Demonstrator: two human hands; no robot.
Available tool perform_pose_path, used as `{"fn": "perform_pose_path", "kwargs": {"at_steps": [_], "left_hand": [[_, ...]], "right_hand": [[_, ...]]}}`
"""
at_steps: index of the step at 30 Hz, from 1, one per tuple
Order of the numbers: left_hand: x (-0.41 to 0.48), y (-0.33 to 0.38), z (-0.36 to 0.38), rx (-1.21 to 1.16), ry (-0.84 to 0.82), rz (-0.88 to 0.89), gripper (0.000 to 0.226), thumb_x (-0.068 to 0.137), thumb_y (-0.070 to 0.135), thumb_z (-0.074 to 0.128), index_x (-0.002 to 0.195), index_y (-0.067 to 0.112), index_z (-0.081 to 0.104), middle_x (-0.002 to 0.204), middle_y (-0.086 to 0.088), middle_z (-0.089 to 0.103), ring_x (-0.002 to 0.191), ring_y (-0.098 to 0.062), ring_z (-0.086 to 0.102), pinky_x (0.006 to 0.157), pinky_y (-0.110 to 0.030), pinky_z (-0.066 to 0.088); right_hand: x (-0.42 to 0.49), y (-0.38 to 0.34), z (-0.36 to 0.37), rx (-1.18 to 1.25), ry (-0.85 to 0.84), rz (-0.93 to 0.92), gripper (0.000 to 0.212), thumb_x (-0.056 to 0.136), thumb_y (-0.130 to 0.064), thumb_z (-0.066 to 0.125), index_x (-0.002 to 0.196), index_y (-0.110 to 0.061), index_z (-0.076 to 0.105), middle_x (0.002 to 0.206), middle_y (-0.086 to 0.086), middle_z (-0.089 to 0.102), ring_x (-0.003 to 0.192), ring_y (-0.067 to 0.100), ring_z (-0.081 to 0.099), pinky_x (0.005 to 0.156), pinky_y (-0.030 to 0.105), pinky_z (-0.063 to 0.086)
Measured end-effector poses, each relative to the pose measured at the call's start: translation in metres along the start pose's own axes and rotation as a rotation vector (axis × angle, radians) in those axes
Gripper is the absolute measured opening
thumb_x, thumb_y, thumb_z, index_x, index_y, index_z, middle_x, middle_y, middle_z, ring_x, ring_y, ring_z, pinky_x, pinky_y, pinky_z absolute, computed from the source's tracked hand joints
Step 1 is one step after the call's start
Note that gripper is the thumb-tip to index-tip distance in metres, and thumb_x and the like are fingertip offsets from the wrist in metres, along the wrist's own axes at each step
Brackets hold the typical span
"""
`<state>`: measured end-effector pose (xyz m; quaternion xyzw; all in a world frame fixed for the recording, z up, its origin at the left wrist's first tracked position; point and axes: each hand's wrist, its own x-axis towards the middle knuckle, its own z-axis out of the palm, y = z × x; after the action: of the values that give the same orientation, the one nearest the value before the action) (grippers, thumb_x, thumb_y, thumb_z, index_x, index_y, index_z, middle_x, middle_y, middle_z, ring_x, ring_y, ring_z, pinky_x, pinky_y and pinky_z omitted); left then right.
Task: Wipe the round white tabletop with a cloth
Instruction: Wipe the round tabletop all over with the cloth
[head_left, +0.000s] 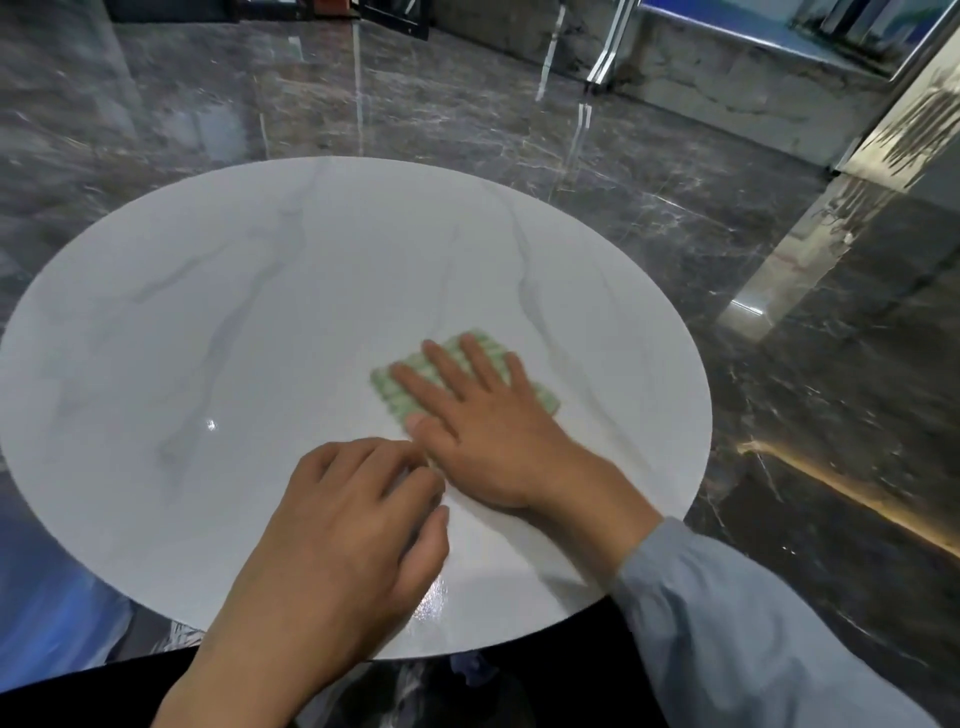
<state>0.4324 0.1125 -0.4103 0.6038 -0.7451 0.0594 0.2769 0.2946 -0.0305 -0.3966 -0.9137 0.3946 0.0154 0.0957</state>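
Note:
A round white tabletop (218, 322) with grey marble veins fills the middle of the view. A green-and-white checked cloth (491, 345) lies flat on it, right of centre. My right hand (483, 431) presses down on the cloth with straight, spread fingers and covers most of it. My left hand (337, 540) rests on the bare tabletop just in front of the right hand, near the front edge, its fingers loosely bent and holding nothing. The two hands almost touch.
Dark polished marble floor (467, 119) surrounds the table. A mirrored metal column (831, 228) stands to the right, and glass panels in metal frames (608, 47) run along the back. A strip of warm light (841, 499) crosses the floor at the right.

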Motion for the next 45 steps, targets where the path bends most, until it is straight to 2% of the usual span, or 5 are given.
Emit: {"fn": "perform_pose_path", "kwargs": {"at_steps": [5,14,23,37,45], "left_hand": [[0.000,0.001,-0.001,-0.002,0.004,-0.012,0.008,0.090,0.028,0.066,0.088,0.021,0.068,0.097,0.004,0.063,0.089,-0.028,0.065,0.084,-0.044,0.048],[0.002,0.002,-0.005,-0.025,-0.035,-0.047,0.010,0.090,0.031,0.063,0.086,0.024,0.068,0.097,0.008,0.064,0.090,-0.023,0.065,0.087,-0.043,0.048],[-0.001,-0.014,-0.018,-0.087,-0.070,-0.086,0.018,0.091,0.036,0.060,0.094,0.024,0.073,0.106,0.009,0.065,0.099,-0.017,0.065,0.079,-0.038,0.053],[-0.004,-0.049,-0.017,0.011,-0.057,-0.321,0.026,0.095,0.050,0.053,0.113,0.038,0.068,0.122,0.019,0.059,0.118,-0.015,0.059,0.099,-0.036,0.036],[-0.001,-0.046,-0.021,0.010,-0.064,-0.323,0.030,0.094,0.050,0.055,0.114,0.034,0.072,0.121,0.016,0.063,0.117,-0.014,0.061,0.096,-0.037,0.040]], "right_hand": [[0.001,0.032,-0.009,0.039,0.015,0.010,0.056,0.105,-0.062,0.020,0.159,-0.056,0.004,0.171,-0.019,-0.003,0.157,0.012,-0.013,0.124,0.045,-0.010],[-0.003,0.182,-0.040,0.071,-0.043,0.736,0.060,0.104,-0.059,0.015,0.161,-0.050,-0.002,0.173,-0.009,-0.010,0.158,0.026,-0.014,0.125,0.056,-0.005],[0.025,-0.006,-0.003,0.069,-0.025,-0.044,0.058,0.102,-0.062,0.014,0.158,-0.057,-0.001,0.172,-0.016,-0.009,0.156,0.015,-0.021,0.123,0.046,-0.017],[0.063,0.215,-0.055,0.127,-0.011,0.724,0.063,0.100,-0.064,0.016,0.160,-0.052,0.002,0.173,-0.011,-0.007,0.158,0.027,-0.013,0.124,0.057,-0.006],[0.126,0.000,-0.015,0.085,-0.051,0.030,0.060,0.101,-0.061,0.013,0.159,-0.053,0.002,0.173,-0.009,-0.009,0.157,0.026,-0.019,0.121,0.056,-0.016]]}}
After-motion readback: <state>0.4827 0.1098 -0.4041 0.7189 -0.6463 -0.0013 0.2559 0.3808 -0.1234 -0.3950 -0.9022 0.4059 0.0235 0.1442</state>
